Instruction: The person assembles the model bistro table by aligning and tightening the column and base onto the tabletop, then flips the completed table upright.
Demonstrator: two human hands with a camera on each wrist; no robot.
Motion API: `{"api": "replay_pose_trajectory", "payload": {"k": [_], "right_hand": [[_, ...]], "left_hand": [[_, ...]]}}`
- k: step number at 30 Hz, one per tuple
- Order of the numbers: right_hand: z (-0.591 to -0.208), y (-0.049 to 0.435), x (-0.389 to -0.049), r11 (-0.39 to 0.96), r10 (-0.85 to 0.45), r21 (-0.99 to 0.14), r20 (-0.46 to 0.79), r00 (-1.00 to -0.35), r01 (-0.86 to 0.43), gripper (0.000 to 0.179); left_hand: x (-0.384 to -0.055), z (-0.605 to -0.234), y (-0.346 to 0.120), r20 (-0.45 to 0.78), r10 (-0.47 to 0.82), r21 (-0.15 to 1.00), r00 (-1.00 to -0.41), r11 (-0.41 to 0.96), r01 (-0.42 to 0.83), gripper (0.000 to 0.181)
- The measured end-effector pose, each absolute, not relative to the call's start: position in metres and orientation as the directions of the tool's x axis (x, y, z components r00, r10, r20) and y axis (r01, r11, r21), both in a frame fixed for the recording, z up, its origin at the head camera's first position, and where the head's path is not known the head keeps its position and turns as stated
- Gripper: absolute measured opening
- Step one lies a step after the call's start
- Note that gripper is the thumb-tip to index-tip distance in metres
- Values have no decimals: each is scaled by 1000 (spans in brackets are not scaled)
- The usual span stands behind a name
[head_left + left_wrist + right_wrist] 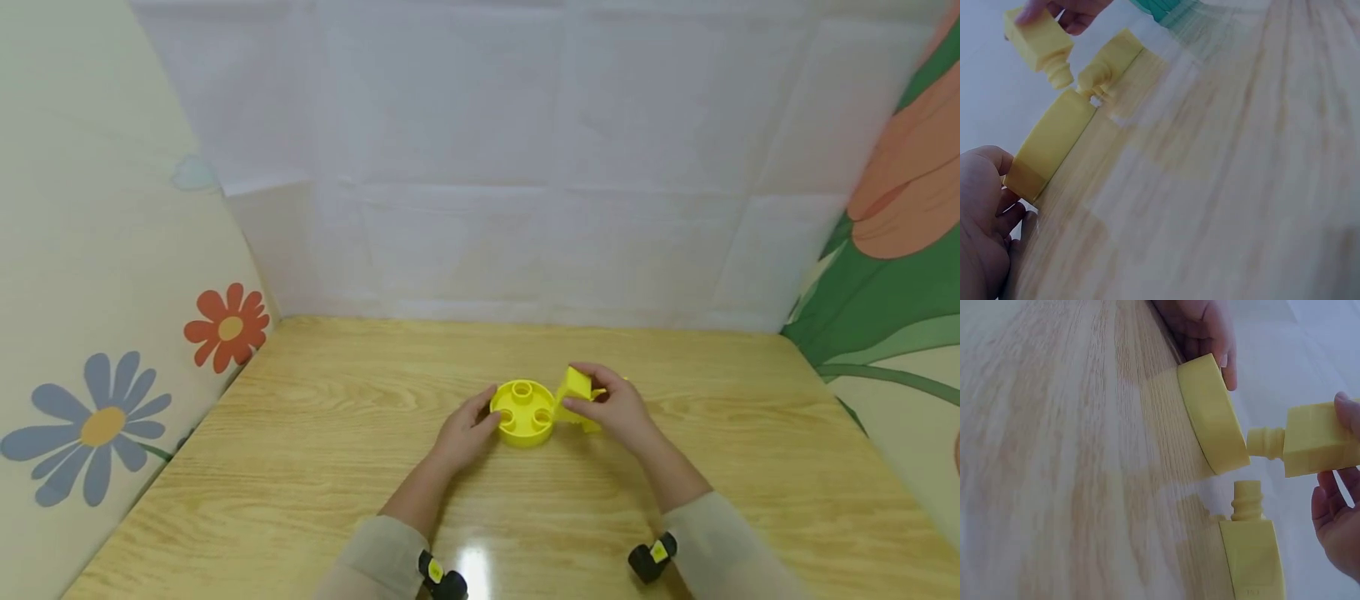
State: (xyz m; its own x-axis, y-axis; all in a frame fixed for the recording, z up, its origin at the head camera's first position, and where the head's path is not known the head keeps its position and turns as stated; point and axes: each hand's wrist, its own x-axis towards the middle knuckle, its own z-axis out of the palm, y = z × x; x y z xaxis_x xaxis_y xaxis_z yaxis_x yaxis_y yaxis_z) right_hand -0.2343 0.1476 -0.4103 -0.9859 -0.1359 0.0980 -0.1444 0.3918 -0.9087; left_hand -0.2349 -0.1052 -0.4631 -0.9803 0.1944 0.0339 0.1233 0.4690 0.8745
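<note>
A round yellow base [524, 438] with three raised sockets lies flat on the table. At its left rim, my left hand [463, 432] grips it between thumb and fingers. Just right of it, my right hand [621, 410] pinches a yellow block [1317, 439] with a ridged peg at one end. In the right wrist view the peg [1266, 443] points toward the base's side and looks close to its rim; contact cannot be told. A second yellow block [1252, 559] with a similar peg lies on the table, mostly hidden beneath my right hand in the head view.
The wood-grain table [337, 358] extends around the pieces. A white sheet [450, 167] hangs behind it, with flower-patterned cloth [105, 425] at the left and leafy cloth [892, 308] at the right. Black wrist cameras [651, 560] sit on both sleeves.
</note>
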Motion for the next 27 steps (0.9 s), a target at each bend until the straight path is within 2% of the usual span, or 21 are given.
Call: {"api": "replay_pose_trajectory", "payload": {"k": [10,20,27], "right_hand": [[-408,127,-244,393,-179,-907,89,-980,-154,56],[-410,114,-249,493,-232,-850,77,-970,-185,55],[-409,106,-250,554,-208,-819,35,-978,-147,55]], "left_hand": [[-234,-463,-104,43,192,865,-981,485,133,49],[-233,-461,-104,30,184,865,-982,487,118,49],[-235,-463,-105,40,186,868,-982,481,127,49]]}}
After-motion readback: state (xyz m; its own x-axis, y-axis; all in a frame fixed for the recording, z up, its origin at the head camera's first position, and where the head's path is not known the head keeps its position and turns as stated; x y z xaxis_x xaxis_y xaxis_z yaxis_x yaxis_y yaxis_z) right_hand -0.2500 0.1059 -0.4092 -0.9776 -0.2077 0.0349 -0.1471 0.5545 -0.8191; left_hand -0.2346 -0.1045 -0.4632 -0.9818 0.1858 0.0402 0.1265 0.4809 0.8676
